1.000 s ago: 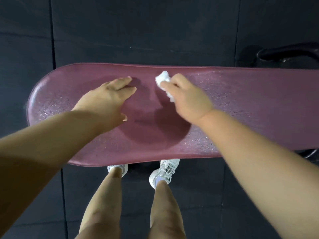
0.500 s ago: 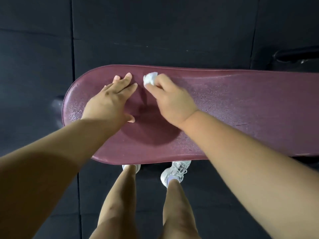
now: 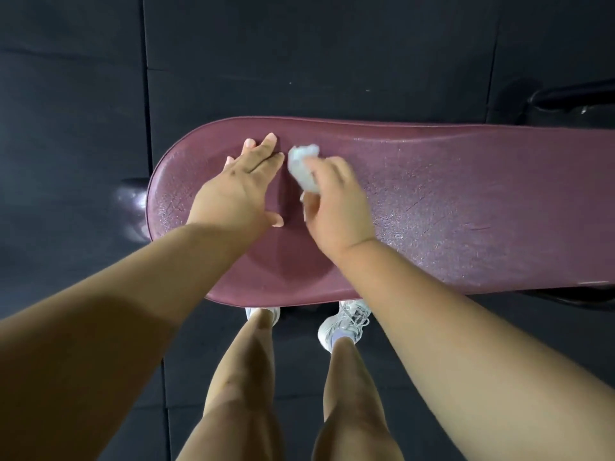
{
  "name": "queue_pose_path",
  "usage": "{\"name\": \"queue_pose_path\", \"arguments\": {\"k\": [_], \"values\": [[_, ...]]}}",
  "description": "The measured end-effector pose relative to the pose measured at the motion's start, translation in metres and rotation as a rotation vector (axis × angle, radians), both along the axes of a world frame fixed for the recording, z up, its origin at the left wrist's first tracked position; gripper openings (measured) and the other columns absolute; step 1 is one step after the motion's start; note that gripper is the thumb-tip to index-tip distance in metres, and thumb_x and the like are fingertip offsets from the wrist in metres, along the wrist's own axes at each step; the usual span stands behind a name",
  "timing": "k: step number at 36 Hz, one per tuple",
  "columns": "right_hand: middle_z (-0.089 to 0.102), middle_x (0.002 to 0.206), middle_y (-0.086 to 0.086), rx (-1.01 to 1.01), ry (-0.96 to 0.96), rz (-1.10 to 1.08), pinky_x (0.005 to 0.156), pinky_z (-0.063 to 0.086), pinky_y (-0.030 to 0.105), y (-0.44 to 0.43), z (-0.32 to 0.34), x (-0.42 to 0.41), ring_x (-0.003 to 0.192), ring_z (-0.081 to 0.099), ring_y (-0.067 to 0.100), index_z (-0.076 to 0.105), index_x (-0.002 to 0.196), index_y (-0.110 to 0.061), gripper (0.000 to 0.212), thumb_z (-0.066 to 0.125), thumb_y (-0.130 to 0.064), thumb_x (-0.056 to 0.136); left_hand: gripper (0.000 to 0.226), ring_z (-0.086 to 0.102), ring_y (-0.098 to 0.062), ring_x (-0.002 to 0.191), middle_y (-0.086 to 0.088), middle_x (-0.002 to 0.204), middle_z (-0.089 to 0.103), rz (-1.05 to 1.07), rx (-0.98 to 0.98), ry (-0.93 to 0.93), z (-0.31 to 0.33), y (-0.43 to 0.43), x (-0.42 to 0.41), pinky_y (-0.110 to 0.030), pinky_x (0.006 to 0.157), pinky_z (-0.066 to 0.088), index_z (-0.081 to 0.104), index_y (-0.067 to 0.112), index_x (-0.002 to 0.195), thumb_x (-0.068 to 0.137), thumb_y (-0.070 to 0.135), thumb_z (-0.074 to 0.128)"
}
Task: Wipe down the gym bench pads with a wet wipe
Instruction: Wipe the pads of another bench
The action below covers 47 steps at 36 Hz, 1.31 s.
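One crumpled wipe in R hand, grainy maroon pad.

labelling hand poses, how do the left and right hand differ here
1. The left hand lies flat and outstretched; the right hand is curled.
2. The left hand holds nothing; the right hand grips the crumpled wipe.
3. The left hand sits nearer the rounded end of the pad than the right hand.
Both are over the pad, side by side.
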State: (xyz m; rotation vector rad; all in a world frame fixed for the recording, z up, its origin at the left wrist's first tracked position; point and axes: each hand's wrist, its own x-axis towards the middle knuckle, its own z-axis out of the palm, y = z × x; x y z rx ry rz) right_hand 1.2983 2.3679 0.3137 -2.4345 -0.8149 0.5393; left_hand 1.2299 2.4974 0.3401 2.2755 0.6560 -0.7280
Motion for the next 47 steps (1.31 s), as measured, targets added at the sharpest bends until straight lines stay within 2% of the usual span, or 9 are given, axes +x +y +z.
{"name": "queue_pose_path", "arguments": {"k": [4,8,13,16,19,22,32,41,47], "values": [[0.06,0.103,0.014,-0.049,-0.022,0.258,0.052,0.05,0.035,-0.023,0.006,0.002,0.072,0.059,0.032,0.065,0.109,-0.005,0.037,0.044,-0.007,0.079,0.079,0.006,-0.011,0.145,0.013,0.158,0.004,-0.006,0.058,-0.071,0.002,-0.003,-0.022,-0.035,0.111,0.027,0.027,0.022,0.148,0.082,0.025,0.071],[0.048,0.126,0.011,-0.256,-0.101,-0.018,0.077,0.04,0.03,-0.061,0.01,0.039,0.097,0.053,0.029,0.055,0.124,-0.011,0.036,0.041,-0.006,0.092,0.077,0.012,-0.016,0.141,0.006,0.156,0.011,-0.013,0.116,-0.06,0.007,-0.007,-0.045,-0.04,0.104,0.037,0.033,0.02,0.144,0.08,0.03,0.073],[0.045,0.127,0.015,-0.353,-0.164,-0.459,0.071,0.032,0.025,-0.057,0.012,0.025,0.098,0.053,0.033,0.054,0.122,-0.009,0.037,0.046,-0.001,0.087,0.082,-0.008,-0.013,0.144,0.008,0.158,-0.009,-0.113,0.107,0.023,0.001,-0.018,-0.059,-0.036,0.112,0.024,0.019,0.023,0.149,0.084,0.035,0.067],[0.047,0.115,0.014,-0.235,-0.113,-0.199,0.077,0.042,0.038,-0.031,0.005,-0.028,0.093,0.053,0.035,0.054,0.128,-0.012,0.048,0.049,0.0,0.081,0.082,-0.008,-0.016,0.145,0.01,0.157,-0.012,-0.094,0.08,0.016,-0.002,-0.02,-0.059,-0.033,0.117,0.01,0.017,0.023,0.15,0.085,0.032,0.067],[0.053,0.106,0.007,-0.206,0.045,0.32,0.069,0.038,0.032,-0.024,0.004,-0.072,0.088,0.054,0.03,0.052,0.122,-0.018,0.028,0.046,-0.018,0.095,0.084,0.0,-0.018,0.146,0.015,0.157,-0.01,-0.062,0.071,0.047,-0.002,-0.015,-0.059,-0.042,0.112,0.028,0.018,0.03,0.149,0.083,0.031,0.07],[0.06,0.089,0.005,-0.121,-0.101,0.387,0.063,0.035,0.029,-0.038,0.006,-0.067,0.076,0.056,0.031,0.056,0.104,-0.02,0.025,0.039,-0.036,0.097,0.088,0.004,-0.02,0.146,0.016,0.157,-0.009,-0.081,0.09,0.06,-0.002,-0.013,-0.059,-0.045,0.107,0.036,0.018,0.032,0.149,0.08,0.033,0.072],[0.045,0.127,0.015,-0.271,-0.15,-0.646,0.075,0.037,0.029,-0.11,0.004,-0.01,0.098,0.055,0.033,0.056,0.123,-0.01,0.038,0.045,-0.001,0.088,0.086,-0.004,-0.01,0.145,0.016,0.157,-0.007,-0.06,0.134,0.016,-0.005,-0.02,-0.059,-0.037,0.113,0.026,0.023,0.03,0.148,0.079,0.033,0.073],[0.058,0.092,0.013,0.008,-0.08,0.249,0.039,0.047,0.029,-0.098,-0.002,-0.089,0.051,0.054,0.027,0.063,0.114,-0.003,0.058,0.072,0.013,0.059,0.089,0.001,-0.009,0.145,0.016,0.157,-0.001,-0.069,0.19,0.014,-0.005,-0.02,-0.059,-0.04,0.107,0.035,0.024,0.034,0.147,0.075,0.036,0.075],[0.057,0.102,0.019,-0.085,-0.19,-0.185,0.062,0.054,0.039,-0.155,0.003,-0.041,0.076,0.059,0.035,0.063,0.115,-0.001,0.039,0.041,-0.007,0.084,0.086,0.004,-0.006,0.144,0.014,0.158,0.001,-0.089,0.203,0.008,-0.001,-0.02,-0.057,-0.039,0.105,0.036,0.026,0.032,0.147,0.075,0.036,0.075]]}}
